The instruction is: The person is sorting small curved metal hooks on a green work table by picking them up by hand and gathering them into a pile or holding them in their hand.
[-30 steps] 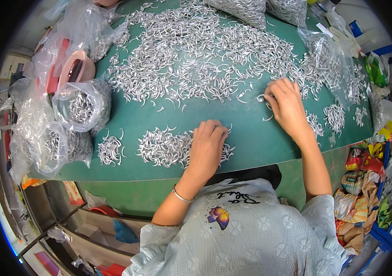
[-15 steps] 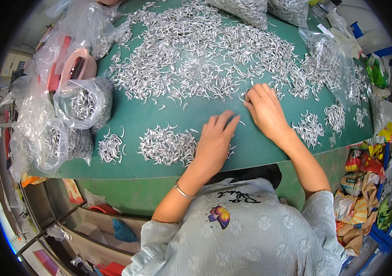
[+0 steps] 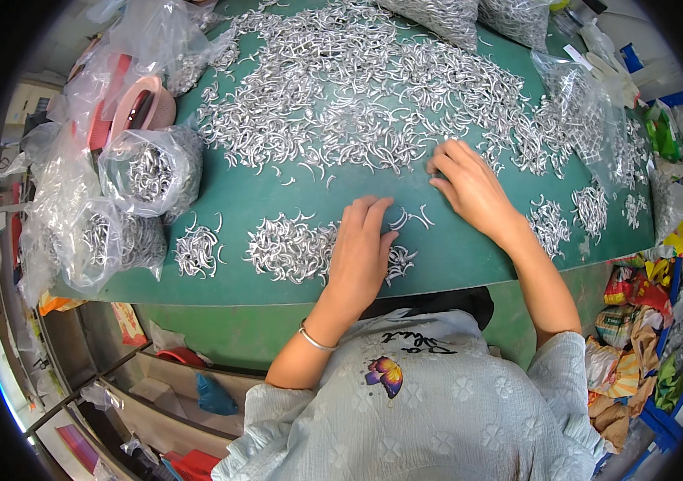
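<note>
While the left hand (image 3: 360, 248) sits over the 3 o'clock side of the near pile of curved silver pieces (image 3: 289, 250), fingers bent, slightly parted, the right hand (image 3: 469, 188) is at its 2 o'clock, fingers curled, thumb a bit apart; can't tell if either grips anything. Loose pieces (image 3: 425, 216) between them. Main heap (image 3: 333, 88): right hand's 11 o'clock. Filled bag (image 3: 186, 170): left hand's 10 o'clock.

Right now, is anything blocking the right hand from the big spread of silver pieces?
Nothing visible does. The right hand is at the near edge of the big spread, and the left hand is off to the side, over a smaller pile.
</note>
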The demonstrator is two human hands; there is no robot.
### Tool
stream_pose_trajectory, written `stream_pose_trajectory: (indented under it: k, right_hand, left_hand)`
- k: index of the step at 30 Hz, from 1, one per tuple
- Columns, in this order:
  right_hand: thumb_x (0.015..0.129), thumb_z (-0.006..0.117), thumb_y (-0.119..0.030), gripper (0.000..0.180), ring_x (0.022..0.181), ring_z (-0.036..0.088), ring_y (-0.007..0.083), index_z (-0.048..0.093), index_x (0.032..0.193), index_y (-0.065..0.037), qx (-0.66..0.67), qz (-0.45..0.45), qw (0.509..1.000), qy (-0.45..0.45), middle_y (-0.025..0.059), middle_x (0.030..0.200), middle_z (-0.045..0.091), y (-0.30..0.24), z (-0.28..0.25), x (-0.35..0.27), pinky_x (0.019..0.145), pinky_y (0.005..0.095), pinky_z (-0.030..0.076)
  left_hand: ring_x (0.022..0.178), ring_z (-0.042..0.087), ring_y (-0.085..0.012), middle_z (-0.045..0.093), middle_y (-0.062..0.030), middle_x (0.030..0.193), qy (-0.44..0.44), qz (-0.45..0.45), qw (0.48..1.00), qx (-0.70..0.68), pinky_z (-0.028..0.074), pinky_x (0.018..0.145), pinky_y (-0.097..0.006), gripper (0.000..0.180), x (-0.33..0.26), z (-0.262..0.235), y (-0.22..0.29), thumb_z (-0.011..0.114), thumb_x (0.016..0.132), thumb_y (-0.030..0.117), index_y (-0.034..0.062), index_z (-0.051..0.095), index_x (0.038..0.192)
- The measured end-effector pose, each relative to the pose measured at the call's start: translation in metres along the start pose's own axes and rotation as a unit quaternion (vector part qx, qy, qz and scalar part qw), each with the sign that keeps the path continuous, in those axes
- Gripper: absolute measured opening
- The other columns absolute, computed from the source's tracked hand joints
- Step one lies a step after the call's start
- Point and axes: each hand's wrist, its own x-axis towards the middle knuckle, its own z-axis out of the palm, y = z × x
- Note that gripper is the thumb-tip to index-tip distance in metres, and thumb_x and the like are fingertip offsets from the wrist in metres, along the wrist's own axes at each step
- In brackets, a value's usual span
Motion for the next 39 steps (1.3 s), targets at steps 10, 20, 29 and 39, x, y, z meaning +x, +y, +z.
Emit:
stream_pose_trajectory:
  k: [10, 20, 29, 39]
  right_hand:
    - [0.078, 0.069, -0.013, 0.023, 0.088, 0.052, 0.0311, 0.052, 0.087, 0.000, 0.001, 0.048, 0.999, -0.018, 0.0139, 0.089, 0.051, -0.048, 0.013, -0.033, 0.077, 0.0408, 0.043]
    - [0.068, 0.058, 0.005, 0.023, 0.086, 0.054, 0.0323, 0.047, 0.087, -0.001, -0.099, 0.036, 0.994, -0.018, 0.0159, 0.087, 0.051, -0.046, 0.009, -0.047, 0.076, 0.0386, 0.047]
    - [0.076, 0.056, 0.002, 0.027, 0.082, 0.061, 0.0398, 0.057, 0.103, 0.000, 0.006, 0.253, 0.961, 0.110, 0.0228, 0.091, 0.062, 0.004, -0.057, -0.073, 0.073, 0.0452, 0.050]
    - [0.085, 0.058, -0.002, 0.019, 0.087, 0.058, 0.0343, 0.056, 0.104, 0.000, -0.243, 0.270, 0.911, 0.194, 0.0195, 0.097, 0.060, 0.132, -0.098, -0.181, 0.078, 0.0401, 0.045]
  left_hand:
    - [0.088, 0.056, -0.0343, 0.057, -0.0158, 0.094, -0.016, -0.002, 1.000, 0.017, 0.046, 0.075, -0.040, 0.019, 0.001, 0.007, -0.005, 0.066, 0.077, -0.002, -0.0027, 0.060, 0.095]
    - [0.086, 0.055, -0.0336, 0.055, -0.0148, 0.092, 0.022, 0.025, 0.997, 0.076, 0.045, 0.075, -0.041, 0.021, 0.001, 0.006, -0.010, 0.069, 0.074, -0.002, 0.0001, 0.056, 0.091]
    - [0.084, 0.053, -0.0343, 0.053, -0.0163, 0.090, 0.025, 0.041, 0.997, 0.065, 0.044, 0.072, -0.042, 0.022, 0.000, 0.008, -0.019, 0.067, 0.072, -0.003, -0.0006, 0.053, 0.089]
    - [0.083, 0.056, -0.0353, 0.056, -0.0160, 0.089, 0.047, 0.054, 0.994, 0.085, 0.047, 0.073, -0.042, 0.020, 0.000, 0.008, -0.021, 0.067, 0.070, -0.002, -0.0011, 0.056, 0.086]
